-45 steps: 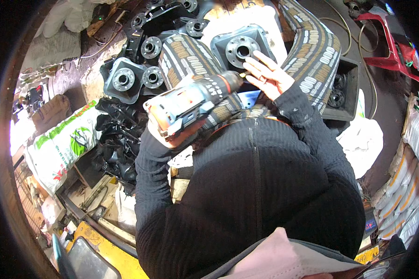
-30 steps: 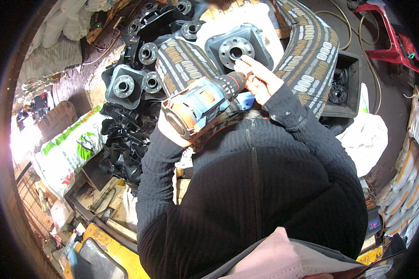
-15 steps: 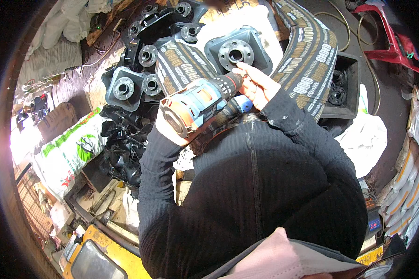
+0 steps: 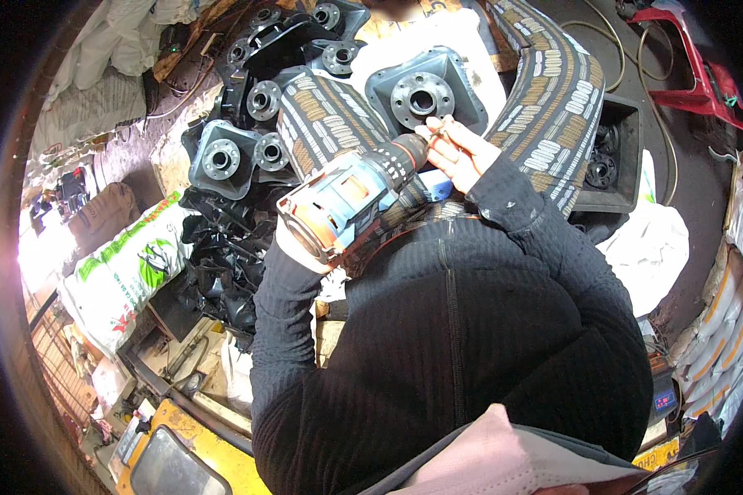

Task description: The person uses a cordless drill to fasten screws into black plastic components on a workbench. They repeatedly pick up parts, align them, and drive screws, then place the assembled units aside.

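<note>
My left hand (image 4: 295,249) is closed around a blue and orange cordless drill (image 4: 343,202), mostly hidden behind its body. The drill's black chuck points up and right. My right hand (image 4: 468,157) is at the chuck's tip, thumb and fingertips pinched around something too small to make out. Just beyond lies a grey square housing (image 4: 464,92) with a round metal flange (image 4: 422,99) in its middle, facing up. A blue block-shaped thing (image 4: 437,186) shows below my right hand.
Several similar flanged housings (image 4: 221,158) crowd the left and far left. Black plastic (image 4: 223,280) lies below them. My patterned trouser legs (image 4: 553,107) frame the work. A dark bin (image 4: 623,165) holding metal parts and a white sack (image 4: 652,256) stand at the right.
The drill has turned slightly, its rear end shifting a little down and left. My right hand has moved slightly right, its fingertips still by the chuck.
</note>
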Action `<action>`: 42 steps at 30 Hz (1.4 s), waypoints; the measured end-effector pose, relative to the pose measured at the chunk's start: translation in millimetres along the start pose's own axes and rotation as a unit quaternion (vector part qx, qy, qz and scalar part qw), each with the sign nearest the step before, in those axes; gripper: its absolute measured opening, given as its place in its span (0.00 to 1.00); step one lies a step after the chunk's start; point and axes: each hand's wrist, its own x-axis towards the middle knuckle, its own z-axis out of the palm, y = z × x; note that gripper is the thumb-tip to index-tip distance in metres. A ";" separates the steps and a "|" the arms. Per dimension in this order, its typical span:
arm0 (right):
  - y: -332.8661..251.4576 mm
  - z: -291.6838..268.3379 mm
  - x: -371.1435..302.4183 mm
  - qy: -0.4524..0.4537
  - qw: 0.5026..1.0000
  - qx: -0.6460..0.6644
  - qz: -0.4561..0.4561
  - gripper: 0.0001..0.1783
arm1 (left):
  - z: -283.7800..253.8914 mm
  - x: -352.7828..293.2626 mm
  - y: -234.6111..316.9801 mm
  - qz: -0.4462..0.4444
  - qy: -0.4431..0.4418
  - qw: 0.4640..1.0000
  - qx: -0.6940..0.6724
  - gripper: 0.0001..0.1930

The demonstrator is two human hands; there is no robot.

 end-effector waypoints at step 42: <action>-29.6 -50.4 81.7 0.212 0.846 -0.464 -0.155 0.15 | -15.8 36.5 -32.9 -0.131 0.117 0.972 0.156 0.25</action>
